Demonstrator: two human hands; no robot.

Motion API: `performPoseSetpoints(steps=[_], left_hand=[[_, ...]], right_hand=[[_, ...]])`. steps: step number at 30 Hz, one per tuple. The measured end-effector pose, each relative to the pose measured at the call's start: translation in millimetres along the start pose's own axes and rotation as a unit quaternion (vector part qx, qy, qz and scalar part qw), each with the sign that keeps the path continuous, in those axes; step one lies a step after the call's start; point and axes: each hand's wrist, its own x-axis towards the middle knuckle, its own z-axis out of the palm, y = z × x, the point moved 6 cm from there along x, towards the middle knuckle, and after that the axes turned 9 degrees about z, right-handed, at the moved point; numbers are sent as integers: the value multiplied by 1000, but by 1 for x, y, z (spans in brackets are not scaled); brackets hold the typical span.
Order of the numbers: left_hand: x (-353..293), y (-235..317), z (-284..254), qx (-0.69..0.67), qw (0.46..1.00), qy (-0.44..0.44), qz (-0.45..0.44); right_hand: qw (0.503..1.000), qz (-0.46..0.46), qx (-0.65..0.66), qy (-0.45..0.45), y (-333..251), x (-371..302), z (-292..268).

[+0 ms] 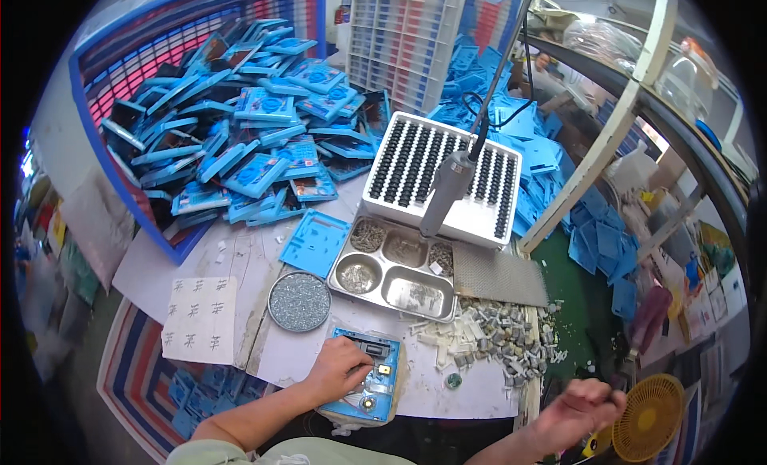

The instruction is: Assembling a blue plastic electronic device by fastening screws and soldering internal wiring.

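The left hand (342, 371) is touching the blue case (387, 387) on the desk (479, 399), the right hand (582, 415) is hanging near a basket (649, 417); whether each grip is pinching something, I cannot tell. The case should be lying flat, without rocking

I count one left hand (342, 367), one right hand (582, 413), one open blue casing (390, 385), one loose blue panel (314, 243), one round dish (300, 331), one steel tray (384, 267) with five compartments, one electric screwdriver (449, 192), one yellow basket (649, 417). Piled blue casings (264, 105): too many for me to count.
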Motion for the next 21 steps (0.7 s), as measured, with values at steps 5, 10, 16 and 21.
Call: performPoseSetpoints(steps=[5,10,16,21], left_hand=[[-11,-6,-4,13,1000,-4,-22],[-5,-4,-2,25,1000,3,-8],[-9,-3,-4,16,1000,17,-16],[-7,-4,-1,12,1000,2,-13]], right_hand=[[949,-5,251,-190,-57,8,82],[891,4,381,-247,-91,-6,114],[954,13,219,-202,-16,-61,63],[954,78,211,-199,24,-61,51]])
